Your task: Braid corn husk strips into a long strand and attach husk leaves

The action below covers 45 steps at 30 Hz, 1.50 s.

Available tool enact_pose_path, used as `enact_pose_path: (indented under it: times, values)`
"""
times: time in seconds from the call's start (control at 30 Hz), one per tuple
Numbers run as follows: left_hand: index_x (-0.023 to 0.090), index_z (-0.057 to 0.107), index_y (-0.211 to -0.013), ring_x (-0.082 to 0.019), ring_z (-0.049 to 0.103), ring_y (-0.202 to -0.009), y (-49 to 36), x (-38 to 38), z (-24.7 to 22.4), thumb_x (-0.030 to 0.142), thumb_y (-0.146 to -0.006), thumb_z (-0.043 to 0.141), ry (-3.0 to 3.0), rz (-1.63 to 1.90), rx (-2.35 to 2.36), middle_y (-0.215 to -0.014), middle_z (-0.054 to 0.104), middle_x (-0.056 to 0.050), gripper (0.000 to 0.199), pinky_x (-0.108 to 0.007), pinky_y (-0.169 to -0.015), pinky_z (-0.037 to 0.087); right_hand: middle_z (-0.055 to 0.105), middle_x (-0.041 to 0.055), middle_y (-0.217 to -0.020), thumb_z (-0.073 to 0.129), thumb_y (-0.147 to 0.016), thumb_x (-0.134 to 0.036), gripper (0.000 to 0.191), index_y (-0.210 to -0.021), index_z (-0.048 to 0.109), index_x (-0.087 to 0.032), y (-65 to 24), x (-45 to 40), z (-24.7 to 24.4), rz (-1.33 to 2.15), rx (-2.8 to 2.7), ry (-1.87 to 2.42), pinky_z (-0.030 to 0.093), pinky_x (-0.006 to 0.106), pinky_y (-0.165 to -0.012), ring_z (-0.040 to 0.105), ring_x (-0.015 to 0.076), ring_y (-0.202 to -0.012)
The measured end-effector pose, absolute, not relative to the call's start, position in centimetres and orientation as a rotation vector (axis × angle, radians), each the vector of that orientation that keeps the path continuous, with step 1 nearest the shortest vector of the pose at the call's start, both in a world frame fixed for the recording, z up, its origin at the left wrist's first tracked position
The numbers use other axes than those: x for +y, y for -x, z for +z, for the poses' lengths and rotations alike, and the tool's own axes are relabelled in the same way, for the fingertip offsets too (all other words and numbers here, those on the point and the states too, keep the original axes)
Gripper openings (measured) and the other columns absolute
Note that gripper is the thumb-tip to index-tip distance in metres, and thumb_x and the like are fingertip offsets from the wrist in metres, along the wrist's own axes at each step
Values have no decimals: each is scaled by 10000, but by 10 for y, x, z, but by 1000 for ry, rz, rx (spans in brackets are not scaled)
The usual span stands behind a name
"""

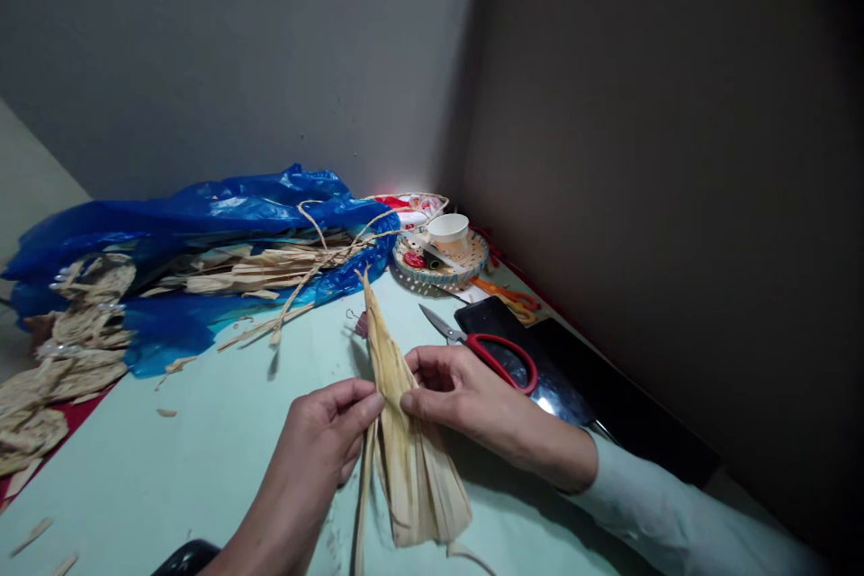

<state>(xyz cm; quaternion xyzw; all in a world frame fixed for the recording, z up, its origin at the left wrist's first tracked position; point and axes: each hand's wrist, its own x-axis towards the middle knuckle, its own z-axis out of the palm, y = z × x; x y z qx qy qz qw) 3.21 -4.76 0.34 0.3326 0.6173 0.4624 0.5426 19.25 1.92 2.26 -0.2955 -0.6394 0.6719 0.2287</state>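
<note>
A wide, pale yellow dried plant leaf (398,432) is held over the table, narrow at the top and fanning into splits at the bottom. My left hand (330,423) pinches its left edge between thumb and fingers, where a thin strip (364,495) hangs down beside the wider part. My right hand (459,387) grips the right side, thumb in front and fingers behind, partly hidden. Just beyond my right hand lie scissors (503,358) with red handles, partly over a black phone-like device (499,319).
A blue plastic bag (202,216) with dried strips (270,270) lies at the back left. Braided coils (87,324) sit at the left edge. A woven basket (438,279) holds a white cup (449,229); orange-handled scissors (506,292) lie nearby. Walls close off the back and right.
</note>
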Motion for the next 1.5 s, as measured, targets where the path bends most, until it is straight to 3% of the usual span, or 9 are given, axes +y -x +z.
enact_pose_path:
  times: [0.43, 0.67, 0.8, 0.9, 1.07, 1.3, 1.5]
  values:
    - [125, 637, -786, -34, 201, -376, -31, -46, 2, 407, -708, 703, -847, 1054, 1469, -403, 321, 122, 300, -185, -400, 117, 412, -63, -625, 570, -790, -229, 85, -771, 525, -159, -195, 17, 22, 1912, -1786, 879, 247, 197, -465, 326, 71, -522]
    - [108, 683, -822, -32, 225, -405, -33, -48, 9, 371, -745, 691, -874, 1070, 1446, -472, 433, 87, 274, -180, -395, 121, 489, -28, -698, 532, -800, -201, 87, -808, 594, -141, -195, 18, 22, 1525, -2074, 981, 326, 220, -548, 419, 106, -631]
    - [111, 700, -862, -46, 382, -443, -33, -48, 9, 327, -712, 725, -841, 1061, 1429, -585, 602, 30, 265, -160, -398, 210, 514, -21, -712, 553, -824, -265, 146, -831, 615, -133, -195, 15, 23, 1433, -2127, 1017, 334, 231, -570, 440, 116, -656]
    - [113, 705, -860, -58, 423, -448, -32, -47, 8, 312, -699, 732, -835, 1061, 1421, -558, 608, 38, 257, -160, -407, 261, 536, -22, -703, 538, -842, -276, 149, -827, 612, -148, -194, 14, 18, 1350, -2145, 1033, 323, 233, -553, 455, 116, -644]
    - [104, 695, -808, -154, 607, -651, -33, -46, 9, 322, -643, 761, -830, 1090, 1367, -694, 709, -28, 282, -216, -586, 451, 573, -15, -685, 534, -814, -233, 123, -817, 625, -151, -190, 9, 15, 1205, -2189, 1108, 298, 239, -523, 474, 120, -619]
    - [107, 699, -905, -192, 646, -690, -33, -47, 10, 267, -670, 732, -881, 1077, 1349, -731, 743, -39, 286, -266, -668, 481, 546, -17, -652, 528, -829, -242, 142, -797, 634, -153, -188, 6, 24, 1112, -2229, 1134, 271, 246, -525, 464, 123, -618]
    - [108, 701, -903, -173, 649, -651, -36, -47, 14, 250, -684, 717, -860, 1085, 1346, -733, 752, -35, 262, -238, -632, 475, 554, -9, -652, 516, -845, -262, 163, -792, 629, -156, -190, 6, 24, 1077, -2255, 1180, 260, 250, -527, 453, 128, -626]
